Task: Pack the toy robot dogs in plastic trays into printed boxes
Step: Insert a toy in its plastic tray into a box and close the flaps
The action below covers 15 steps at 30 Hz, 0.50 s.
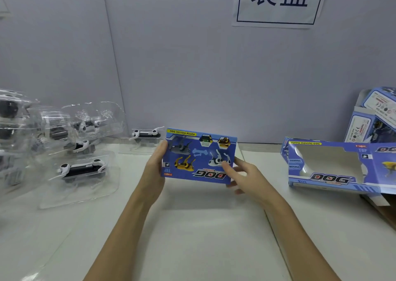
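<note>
Blue printed cardboard box (pixel 199 156) with dog pictures held above the middle of the white desk (pixel 205 227), printing upside down to the wearer, back panel facing up.

Left hand (pixel 155 165) clasps the box's left end, fingers curled round the edge. Right hand (pixel 242 171) holds the right end, thumb lying on the printed face, fingers underneath. Both grips are holding the box.

Whether a tray is already inside cannot be told; no end flap shows.

Clear plastic tray with a black-and-white toy robot dog (pixel 82 170) lies near the desk's left edge, more trays stacked beyond it; one further tray (pixel 145 134) stands at the back edge.

Open windowed blue box (pixel 330 165), apparently empty, lies towards the right edge.

Judged step: handling one box, either opening or closing it. Next move calls for turning it to reach the end flaps.
</note>
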### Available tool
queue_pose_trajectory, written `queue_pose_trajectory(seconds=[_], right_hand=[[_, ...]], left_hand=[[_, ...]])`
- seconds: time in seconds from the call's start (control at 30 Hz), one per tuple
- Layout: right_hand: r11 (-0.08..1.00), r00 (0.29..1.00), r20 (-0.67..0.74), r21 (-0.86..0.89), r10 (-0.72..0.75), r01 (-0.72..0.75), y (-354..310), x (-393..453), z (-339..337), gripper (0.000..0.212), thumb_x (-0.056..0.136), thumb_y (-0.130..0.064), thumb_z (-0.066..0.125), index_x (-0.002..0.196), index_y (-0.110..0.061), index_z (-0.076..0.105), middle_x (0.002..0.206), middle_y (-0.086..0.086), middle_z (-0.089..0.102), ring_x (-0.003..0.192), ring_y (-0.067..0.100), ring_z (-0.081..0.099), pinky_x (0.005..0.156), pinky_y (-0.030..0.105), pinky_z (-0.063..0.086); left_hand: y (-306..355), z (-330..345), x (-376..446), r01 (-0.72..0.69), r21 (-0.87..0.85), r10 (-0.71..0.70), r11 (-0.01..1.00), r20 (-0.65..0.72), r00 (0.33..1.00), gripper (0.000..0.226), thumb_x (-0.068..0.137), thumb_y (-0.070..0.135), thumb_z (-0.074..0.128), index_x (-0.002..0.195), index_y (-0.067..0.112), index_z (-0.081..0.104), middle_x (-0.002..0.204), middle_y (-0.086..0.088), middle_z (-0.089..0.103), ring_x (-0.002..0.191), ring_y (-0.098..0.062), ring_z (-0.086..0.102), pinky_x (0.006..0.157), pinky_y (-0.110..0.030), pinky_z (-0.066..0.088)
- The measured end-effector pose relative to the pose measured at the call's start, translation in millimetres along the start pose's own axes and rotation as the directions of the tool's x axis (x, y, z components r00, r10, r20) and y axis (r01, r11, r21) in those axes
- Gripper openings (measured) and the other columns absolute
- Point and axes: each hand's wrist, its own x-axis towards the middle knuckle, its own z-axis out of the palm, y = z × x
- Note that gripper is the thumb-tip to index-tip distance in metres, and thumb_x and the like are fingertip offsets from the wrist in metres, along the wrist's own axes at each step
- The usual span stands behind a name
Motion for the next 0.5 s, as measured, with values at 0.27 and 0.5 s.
queue_pose_trajectory(seconds=[0.27,0.5], right_hand=[[0.945,0.99,-0.069,0.297,-0.124,0.139,10,1,-7,0.065,0.097,0.004,0.065,0.135,-0.049,0.063,0.13,0.002,0.068,0.11,0.029,0.073,0.084,0.038,0.064],[0.737,0.997,-0.083,0.674,0.003,0.054,-13,1,10,0.053,0.095,-0.05,0.059,0.13,-0.01,0.062,0.12,0.017,0.073,0.102,0.027,0.07,0.077,0.041,0.058]], left_hand=[[6,-10,1,0.262,0.001,-0.262,0.965,-0.015,0.965,0.095,0.079,0.094,0.015,0.132,0.036,0.068,0.121,-0.006,0.076,0.111,-0.033,0.073,0.095,-0.058,0.055],[-2,7,-4,0.087,-0.192,-0.117,0.978,-0.151,0.982,0.054,0.081,0.026,0.077,0.131,0.022,0.059,0.12,-0.006,0.07,0.103,-0.031,0.071,0.082,-0.044,0.057]])
